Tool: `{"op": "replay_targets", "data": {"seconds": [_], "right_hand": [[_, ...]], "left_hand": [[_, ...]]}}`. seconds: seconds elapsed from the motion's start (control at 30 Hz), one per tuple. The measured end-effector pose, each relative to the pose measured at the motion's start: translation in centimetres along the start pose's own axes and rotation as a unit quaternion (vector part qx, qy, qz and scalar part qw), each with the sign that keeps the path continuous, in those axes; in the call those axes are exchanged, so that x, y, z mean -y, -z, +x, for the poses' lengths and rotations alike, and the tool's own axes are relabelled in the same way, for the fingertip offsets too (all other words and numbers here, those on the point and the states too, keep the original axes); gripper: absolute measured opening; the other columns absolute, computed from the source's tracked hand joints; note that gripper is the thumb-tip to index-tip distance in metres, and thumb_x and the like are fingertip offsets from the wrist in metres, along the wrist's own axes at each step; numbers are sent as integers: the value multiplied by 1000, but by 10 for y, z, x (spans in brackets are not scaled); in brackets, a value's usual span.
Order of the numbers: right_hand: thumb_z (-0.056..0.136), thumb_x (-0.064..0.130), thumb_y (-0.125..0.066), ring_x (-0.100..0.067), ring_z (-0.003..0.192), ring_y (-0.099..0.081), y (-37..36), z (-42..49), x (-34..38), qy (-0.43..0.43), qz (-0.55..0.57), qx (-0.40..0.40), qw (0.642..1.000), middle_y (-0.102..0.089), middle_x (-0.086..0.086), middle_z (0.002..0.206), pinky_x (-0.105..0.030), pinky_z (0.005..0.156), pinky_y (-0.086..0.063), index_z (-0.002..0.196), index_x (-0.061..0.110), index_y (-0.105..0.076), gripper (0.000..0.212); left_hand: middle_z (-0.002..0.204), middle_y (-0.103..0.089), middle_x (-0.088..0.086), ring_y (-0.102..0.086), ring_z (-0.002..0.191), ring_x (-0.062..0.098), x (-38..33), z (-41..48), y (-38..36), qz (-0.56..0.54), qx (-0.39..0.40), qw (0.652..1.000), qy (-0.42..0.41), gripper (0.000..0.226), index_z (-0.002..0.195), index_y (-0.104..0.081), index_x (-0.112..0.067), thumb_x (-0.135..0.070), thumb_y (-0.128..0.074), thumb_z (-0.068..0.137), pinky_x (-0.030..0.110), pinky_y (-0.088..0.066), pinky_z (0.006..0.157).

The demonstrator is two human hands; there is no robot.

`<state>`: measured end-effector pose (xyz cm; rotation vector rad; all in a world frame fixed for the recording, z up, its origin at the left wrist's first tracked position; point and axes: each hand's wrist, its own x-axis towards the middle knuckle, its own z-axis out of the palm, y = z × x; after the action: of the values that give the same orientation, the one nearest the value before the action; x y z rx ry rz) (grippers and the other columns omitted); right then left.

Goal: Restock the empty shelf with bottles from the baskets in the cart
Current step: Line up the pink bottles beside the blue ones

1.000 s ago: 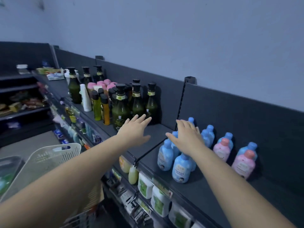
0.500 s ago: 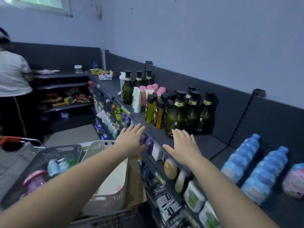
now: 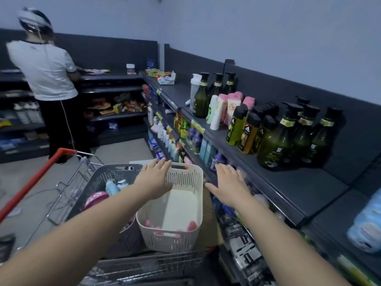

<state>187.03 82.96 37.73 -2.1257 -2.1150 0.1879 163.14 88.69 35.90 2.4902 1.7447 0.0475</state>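
Both hands were flat and empty, fingers straight. The left hand (image 3: 153, 178) hovered over the far rim of the cream basket (image 3: 185, 238) in the cart (image 3: 35, 178), and the right hand (image 3: 228, 185) was spread just beside that basket, in front of the lower shelves. Pink-capped bottles (image 3: 191, 226) lay at the cream basket's bottom, and a light blue bottle (image 3: 112, 186) stood in the grey basket (image 3: 107, 174) next to it. The top shelf (image 3: 299, 186) had a bare stretch right of the dark green pump bottles (image 3: 274, 145).
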Motion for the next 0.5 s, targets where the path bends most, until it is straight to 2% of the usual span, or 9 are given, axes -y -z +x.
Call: {"op": "replay_targets", "data": {"seconds": [0.27, 0.43, 0.5], "right_hand": [[91, 55, -50, -27, 140, -31, -39, 34, 21, 40, -1, 41, 998, -41, -4, 148, -52, 118, -21, 142, 17, -36, 65], [92, 53, -50, -28, 143, -26, -72, 58, 23, 63, -7, 76, 995, -36, -5, 153, -51, 119, -16, 146, 15, -31, 69], [91, 54, -51, -27, 139, -31, -87, 69, 21, 84, -17, 79, 993, -40, -4, 149, -50, 117, -21, 143, 16, -35, 66]], "left_hand": [[165, -2, -1, -5, 151, 24, 34, -3, -36, -23, 38, 998, 39, 83, 156, -5, -25, -49, -51, 92, 48, -9, 122], [165, -3, -1, -4, 151, 24, 42, 15, -58, -29, 65, 996, 51, 82, 156, -5, -25, -48, -52, 93, 47, -8, 123], [165, -3, 0, -4, 151, 24, 43, 24, -67, -35, 72, 995, 53, 82, 156, -7, -26, -46, -53, 93, 46, -7, 122]]}}
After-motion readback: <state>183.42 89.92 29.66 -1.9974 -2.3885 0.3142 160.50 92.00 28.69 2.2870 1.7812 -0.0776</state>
